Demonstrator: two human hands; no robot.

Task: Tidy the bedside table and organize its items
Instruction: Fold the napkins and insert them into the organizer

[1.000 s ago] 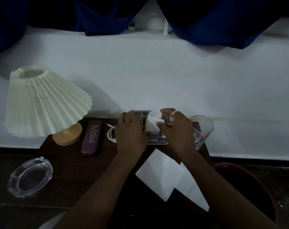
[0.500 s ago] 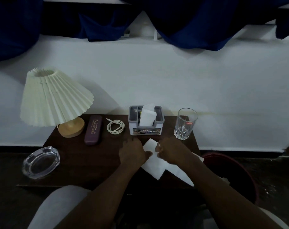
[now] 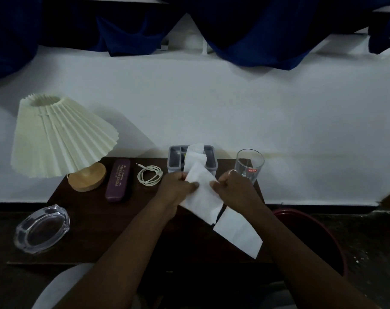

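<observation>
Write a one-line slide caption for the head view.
Left hand and right hand pinch a white paper tissue over the dark wooden bedside table.

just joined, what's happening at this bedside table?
A person is tidying. The left hand and right hand both grip a white tissue in front of the gray organizer, which holds a tucked tissue. A second sheet lies on the table by the right forearm. Lamp, glasses case, cable, ashtray and glass sit nearby.

Matt white paper tissue (image 3: 203, 192), clear glossy glass ashtray (image 3: 41, 228), dark wooden table (image 3: 96, 219).
</observation>
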